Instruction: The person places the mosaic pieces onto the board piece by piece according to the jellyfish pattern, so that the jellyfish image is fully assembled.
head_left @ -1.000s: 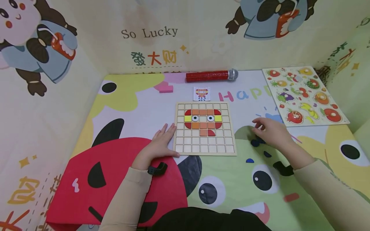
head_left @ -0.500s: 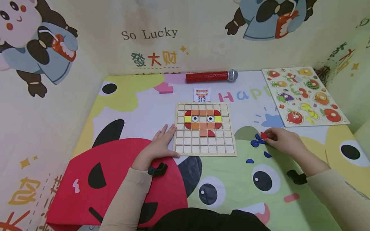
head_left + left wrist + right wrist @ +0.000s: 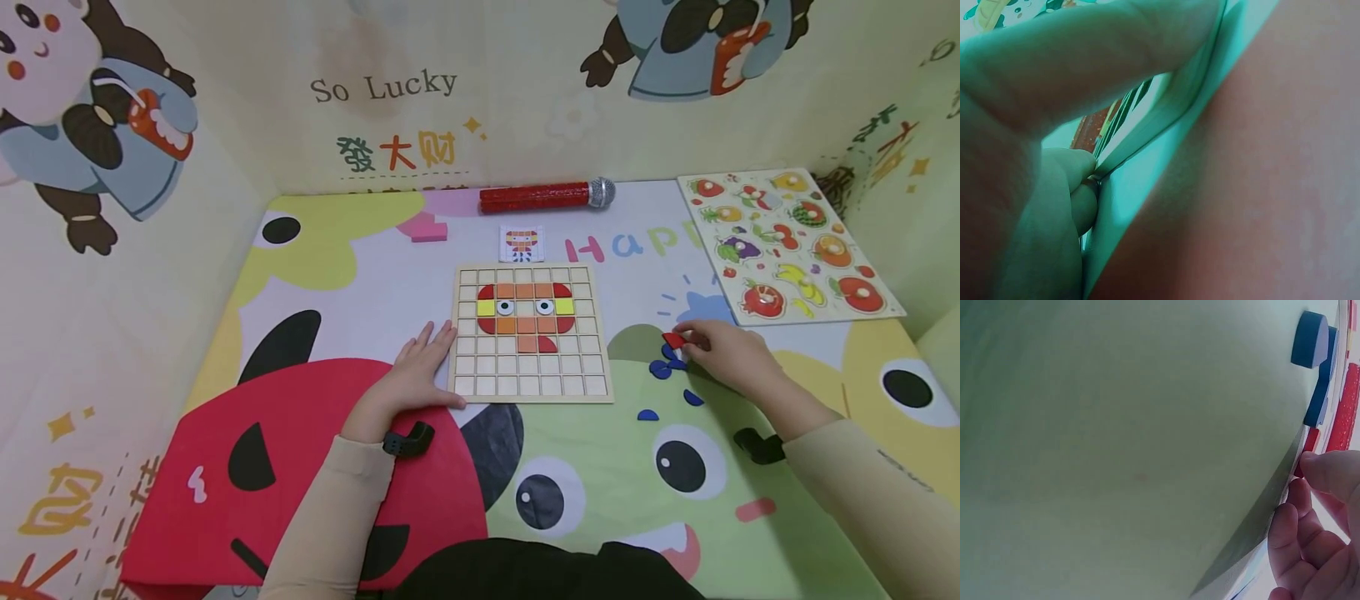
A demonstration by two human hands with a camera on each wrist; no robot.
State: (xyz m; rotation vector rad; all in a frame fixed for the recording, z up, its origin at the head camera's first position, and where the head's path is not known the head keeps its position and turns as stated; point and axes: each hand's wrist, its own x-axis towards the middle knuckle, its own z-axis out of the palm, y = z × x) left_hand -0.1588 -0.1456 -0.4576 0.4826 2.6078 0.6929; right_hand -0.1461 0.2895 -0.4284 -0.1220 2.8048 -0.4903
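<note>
My left hand (image 3: 408, 379) lies with spread, straight fingers along the left edge of the wooden grid board (image 3: 532, 398), touching it. Red, orange and yellow tiles and two eye tiles (image 3: 506, 307) fill part of the board's upper cells, with a red quarter-round tile (image 3: 547, 343) lowest. To the right of the board, my right hand (image 3: 723, 354) pinches a red tile (image 3: 672, 340) between thumb and finger. Several blue tiles (image 3: 661, 369) lie close to its fingertips. In the right wrist view the thumb presses on the red tile (image 3: 1311, 439), beside blue tiles (image 3: 1309, 339).
A small pattern card (image 3: 522, 243) lies just behind the board. Farther back is a red glittery microphone (image 3: 536, 197). A fruit puzzle board (image 3: 787, 250) occupies the back right, and a pink block (image 3: 429, 232) the back left. Two loose blue half-round pieces (image 3: 648, 415) lie nearer the front.
My right hand has come down to the loose tiles and now pinches a red one, shifted slightly left since half a second ago. The left hand stays on the board's edge.
</note>
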